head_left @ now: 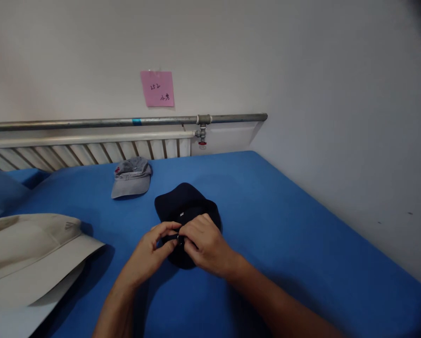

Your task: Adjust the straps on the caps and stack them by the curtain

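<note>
Hands [149, 251] [206, 244] on navy cap [185, 197], blue tabletop [284, 225], white wall [337, 94]

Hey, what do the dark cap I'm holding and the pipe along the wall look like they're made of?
The dark cap, pinched by the left hand and right hand, looks like soft matte cloth, probably cotton: no shine, and it sags flat. The pipe looks like bare grey metal, perhaps galvanised steel: dull sheen and a threaded joint.

Navy cap [182, 202], grey cap [132, 177] (red mark), blue table [302, 225].
</note>
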Demonstrator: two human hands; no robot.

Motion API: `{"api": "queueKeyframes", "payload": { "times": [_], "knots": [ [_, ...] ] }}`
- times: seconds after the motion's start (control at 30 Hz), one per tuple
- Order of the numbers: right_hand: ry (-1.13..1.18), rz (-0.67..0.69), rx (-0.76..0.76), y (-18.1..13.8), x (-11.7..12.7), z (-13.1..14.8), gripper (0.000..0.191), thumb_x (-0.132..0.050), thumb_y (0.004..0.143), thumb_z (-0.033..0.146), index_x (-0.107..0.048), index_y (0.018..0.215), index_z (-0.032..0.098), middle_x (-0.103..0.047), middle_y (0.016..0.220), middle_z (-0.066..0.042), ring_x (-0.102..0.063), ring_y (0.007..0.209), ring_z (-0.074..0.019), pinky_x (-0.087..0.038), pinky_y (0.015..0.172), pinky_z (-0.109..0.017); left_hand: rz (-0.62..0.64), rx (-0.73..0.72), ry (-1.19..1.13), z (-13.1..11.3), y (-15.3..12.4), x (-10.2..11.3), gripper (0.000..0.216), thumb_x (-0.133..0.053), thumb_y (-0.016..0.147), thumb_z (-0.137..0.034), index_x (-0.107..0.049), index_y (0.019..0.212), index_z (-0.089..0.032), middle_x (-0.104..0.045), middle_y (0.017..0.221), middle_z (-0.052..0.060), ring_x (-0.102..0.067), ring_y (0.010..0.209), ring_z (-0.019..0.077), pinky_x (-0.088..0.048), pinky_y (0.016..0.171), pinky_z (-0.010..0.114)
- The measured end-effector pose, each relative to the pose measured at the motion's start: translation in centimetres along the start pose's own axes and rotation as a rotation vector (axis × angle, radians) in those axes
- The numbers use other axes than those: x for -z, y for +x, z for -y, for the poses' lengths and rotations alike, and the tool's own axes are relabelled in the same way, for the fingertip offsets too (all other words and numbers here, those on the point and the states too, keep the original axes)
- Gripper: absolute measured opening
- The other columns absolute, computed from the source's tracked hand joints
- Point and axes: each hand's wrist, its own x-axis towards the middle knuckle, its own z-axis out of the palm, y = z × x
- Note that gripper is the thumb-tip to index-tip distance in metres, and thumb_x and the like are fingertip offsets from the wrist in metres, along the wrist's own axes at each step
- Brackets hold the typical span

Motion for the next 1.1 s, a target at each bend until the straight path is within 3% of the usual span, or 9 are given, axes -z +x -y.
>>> {"api": "queueKeyframes", "payload": {
  "times": [0.17,0.33,0.47,0.57,0.7,0.9,1.0,1.1],
  "knots": [
    [0.021,0.055,-0.014,0.1,0.0,-0.1,0.013,-0.051,0.075,0.007,-0.057,0.081,0.017,-0.059,0.072,0.000,-0.051,0.070,-0.0144,-0.036,0.070,-0.031,0.029,0.019,-0.007,-0.3,0.1,-0.1,0.031,-0.055,0.082,-0.025,-0.059,0.113,-0.020,-0.065,0.108,0.008,-0.058,0.103,0.0226,-0.041,0.093,0.038],
    [0.079,0.034,-0.126,0.3,0.6,-0.3,0.014,-0.050,0.071,0.005,-0.053,0.076,0.019,-0.056,0.068,0.002,-0.049,0.066,-0.0121,-0.036,0.071,-0.030,0.026,0.023,-0.035,-0.2,0.1,0.2,0.031,-0.055,0.083,-0.027,-0.059,0.112,-0.021,-0.066,0.103,0.006,-0.060,0.099,0.0211,-0.042,0.090,0.035],
    [0.210,-0.036,-0.280,0.4,1.3,-0.7,0.016,-0.050,0.069,0.005,-0.052,0.074,0.020,-0.058,0.068,0.003,-0.052,0.066,-0.0126,-0.040,0.072,-0.030,0.005,0.035,0.003,-0.3,0.0,0.5,0.031,-0.055,0.082,-0.031,-0.061,0.110,-0.020,-0.067,0.093,0.005,-0.061,0.091,0.0212,-0.045,0.084,0.035],
    [0.325,-0.107,-0.379,0.4,1.6,-1.1,0.020,-0.049,0.070,0.006,-0.056,0.081,0.021,-0.063,0.076,0.001,-0.057,0.072,-0.0137,-0.043,0.074,-0.030,0.018,0.015,0.144,-0.4,0.0,0.3,0.030,-0.059,0.079,-0.032,-0.066,0.106,-0.023,-0.068,0.099,0.005,-0.059,0.097,0.0242,-0.044,0.087,0.038],
    [0.239,-0.016,-0.321,0.4,1.9,-1.7,0.028,-0.048,0.071,0.003,-0.061,0.090,0.020,-0.068,0.089,-0.001,-0.060,0.085,-0.0157,-0.041,0.085,-0.035,-0.006,-0.041,0.241,0.3,0.2,0.0,0.024,-0.061,0.077,-0.031,-0.073,0.098,-0.027,-0.070,0.100,0.004,-0.058,0.101,0.0258,-0.042,0.092,0.042],
    [0.147,0.239,-0.256,0.5,2.6,-1.5,0.022,-0.054,0.076,0.006,-0.063,0.090,0.021,-0.070,0.084,0.001,-0.060,0.078,-0.0141,-0.037,0.084,-0.035,0.009,-0.052,0.229,0.7,0.3,0.0,0.021,-0.059,0.081,-0.032,-0.073,0.096,-0.028,-0.070,0.098,0.003,-0.057,0.101,0.0239,-0.040,0.093,0.040],
    [0.144,0.235,-0.281,0.5,2.6,-1.6,0.021,-0.053,0.076,0.005,-0.063,0.085,0.021,-0.069,0.078,0.002,-0.059,0.074,-0.0130,-0.037,0.083,-0.034,0.034,-0.064,0.188,0.1,0.3,0.3,0.019,-0.055,0.085,-0.033,-0.071,0.093,-0.026,-0.068,0.094,0.003,-0.058,0.094,0.0212,-0.041,0.089,0.037],
    [0.148,0.143,-0.330,0.4,2.3,-2.2,0.021,-0.051,0.075,0.004,-0.063,0.080,0.021,-0.068,0.077,0.003,-0.059,0.073,-0.0127,-0.037,0.083,-0.034,0.070,-0.092,0.146,-0.4,0.1,0.6,0.020,-0.054,0.086,-0.035,-0.070,0.092,-0.024,-0.066,0.093,0.003,-0.058,0.092,0.0200,-0.043,0.086,0.034]
  ]
}}
